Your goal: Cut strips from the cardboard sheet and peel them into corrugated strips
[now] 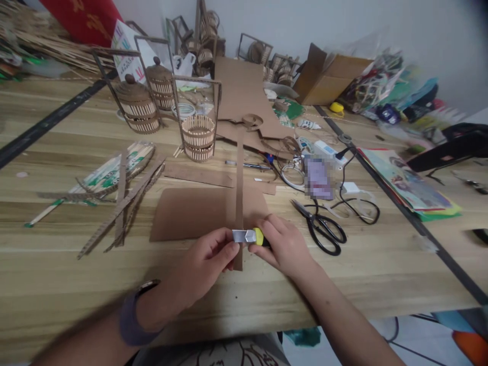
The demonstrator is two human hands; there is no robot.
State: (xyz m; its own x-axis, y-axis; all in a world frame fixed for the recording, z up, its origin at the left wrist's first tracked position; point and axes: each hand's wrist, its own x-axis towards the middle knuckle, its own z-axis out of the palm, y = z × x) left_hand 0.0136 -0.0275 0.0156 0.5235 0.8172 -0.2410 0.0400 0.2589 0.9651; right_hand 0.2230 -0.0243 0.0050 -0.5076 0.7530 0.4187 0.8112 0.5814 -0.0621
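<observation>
My right hand [286, 245] is closed around a yellow-and-black utility knife [259, 237], its metal blade pointing left across a long cardboard strip [239, 203]. My left hand [213, 256] pinches the near part of that strip, thumb on top, close to the blade's tip. The strip runs away from me over a flat cardboard piece [190, 212] with rounded corners. Whether the blade cuts into the strip or only rests on it, I cannot tell. To the right of my right hand lie black-handled scissors [322, 229].
Small stick-walled buckets [198, 136] with tall handles stand at the back left. Corrugated strips [127, 206] and a packet of sticks [114, 168] lie on the left. A phone [318, 177], cables and papers [412, 178] lie on the right; an open cardboard box [330, 76] stands behind.
</observation>
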